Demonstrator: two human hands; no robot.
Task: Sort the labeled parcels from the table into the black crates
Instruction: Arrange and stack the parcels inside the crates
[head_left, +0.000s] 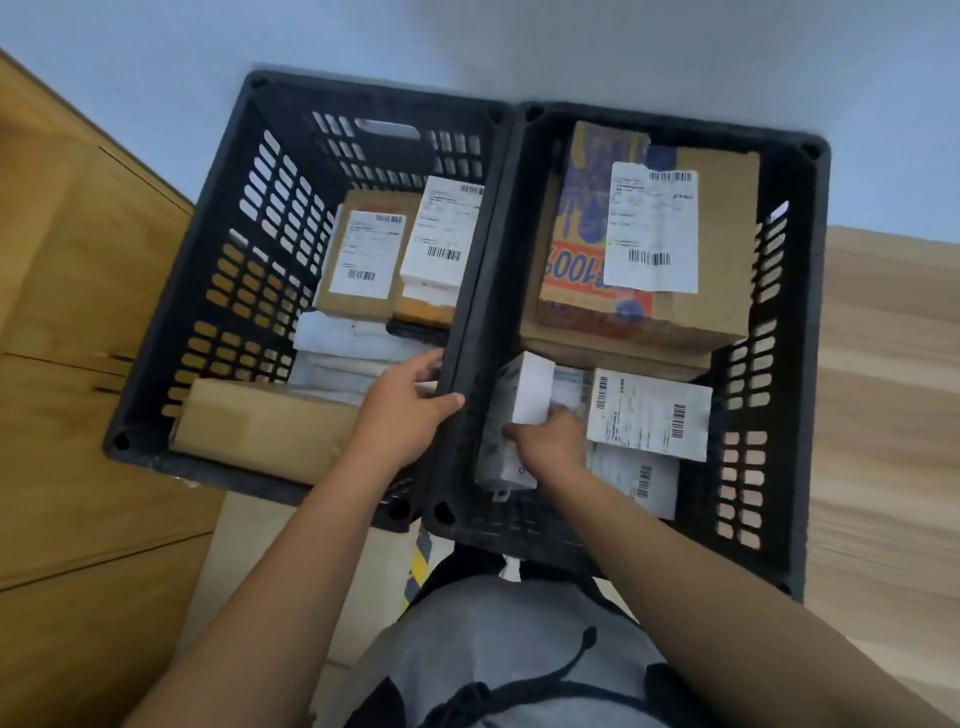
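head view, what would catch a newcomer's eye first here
Two black crates sit side by side: the left crate and the right crate, both holding labeled parcels. Largest is the brown box with a white label at the right crate's far end. Nearer, the right hand holds a grey-white parcel; the left hand grips the shared rims.

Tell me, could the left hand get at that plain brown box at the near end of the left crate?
Probably yes. The left hand grips the rim between the crates, right beside the plain brown box. The box lies on top at the left crate's near end with nothing over it.
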